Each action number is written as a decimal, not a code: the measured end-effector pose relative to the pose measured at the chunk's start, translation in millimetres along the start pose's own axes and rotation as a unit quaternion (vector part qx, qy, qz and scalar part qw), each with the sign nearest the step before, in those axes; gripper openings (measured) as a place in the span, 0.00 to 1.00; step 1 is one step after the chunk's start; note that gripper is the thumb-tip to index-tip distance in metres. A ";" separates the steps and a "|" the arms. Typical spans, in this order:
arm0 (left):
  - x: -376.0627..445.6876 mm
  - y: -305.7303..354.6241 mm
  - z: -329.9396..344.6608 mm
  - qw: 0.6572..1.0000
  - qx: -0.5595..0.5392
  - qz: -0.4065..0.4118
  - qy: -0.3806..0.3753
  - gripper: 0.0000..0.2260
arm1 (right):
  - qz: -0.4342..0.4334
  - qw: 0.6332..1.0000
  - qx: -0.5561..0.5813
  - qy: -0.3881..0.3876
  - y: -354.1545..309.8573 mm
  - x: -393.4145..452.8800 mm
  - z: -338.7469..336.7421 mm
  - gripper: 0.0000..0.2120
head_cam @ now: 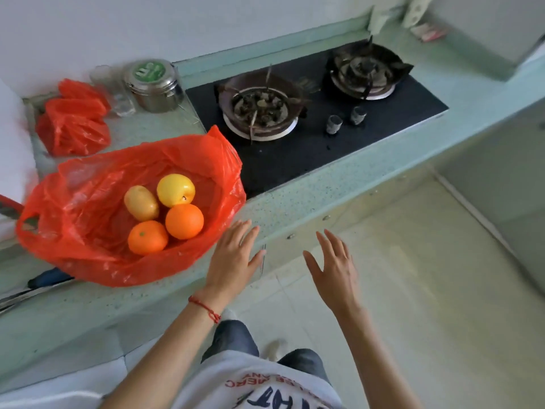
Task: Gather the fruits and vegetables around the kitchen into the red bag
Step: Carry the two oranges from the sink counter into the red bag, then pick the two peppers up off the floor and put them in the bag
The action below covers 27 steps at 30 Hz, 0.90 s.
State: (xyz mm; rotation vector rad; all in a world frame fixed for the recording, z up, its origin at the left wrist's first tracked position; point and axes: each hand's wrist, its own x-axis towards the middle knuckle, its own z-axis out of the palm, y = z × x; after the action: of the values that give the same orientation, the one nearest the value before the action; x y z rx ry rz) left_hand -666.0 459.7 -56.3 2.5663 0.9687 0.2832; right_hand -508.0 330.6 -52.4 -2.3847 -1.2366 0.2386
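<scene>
The red bag (97, 219) lies open on the worktop (295, 208) at nine o'clock, with two oranges (184, 221), a yellow apple (176, 190) and a potato (141, 203) inside. The left hand (233, 261) and the right hand (331, 270) each show a wide, empty grip, at six o'clock.

Red and dark lettering runs across the white shirt (250, 385) at the bottom edge, seen upside down and cut off by the frame; a few red capitals show, perhaps "MERC", but no whole word can be read. The green round label (149, 70) on the lid of the steel tin (153, 84) carries white marks too blurred to read.
</scene>
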 end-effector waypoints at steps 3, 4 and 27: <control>9.4 34.8 15.4 0.998 0.011 0.057 -0.029 0.22 | 0.050 0.998 -0.008 0.030 30.4 -24.6 -16.1 0.25; 12.3 46.8 20.1 0.996 0.014 0.081 -0.038 0.22 | 0.068 0.997 -0.008 0.040 39.9 -33.3 -21.1 0.26; 22.2 208.0 107.4 0.788 0.019 0.579 -0.210 0.25 | 0.554 0.793 -0.049 0.250 60.1 -217.4 -30.1 0.23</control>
State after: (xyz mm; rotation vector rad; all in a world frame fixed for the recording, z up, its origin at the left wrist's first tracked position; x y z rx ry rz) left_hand -492.5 301.1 -65.5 2.7156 -0.8495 -0.0256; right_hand -580.7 115.3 -63.7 -2.6991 0.4877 -0.1305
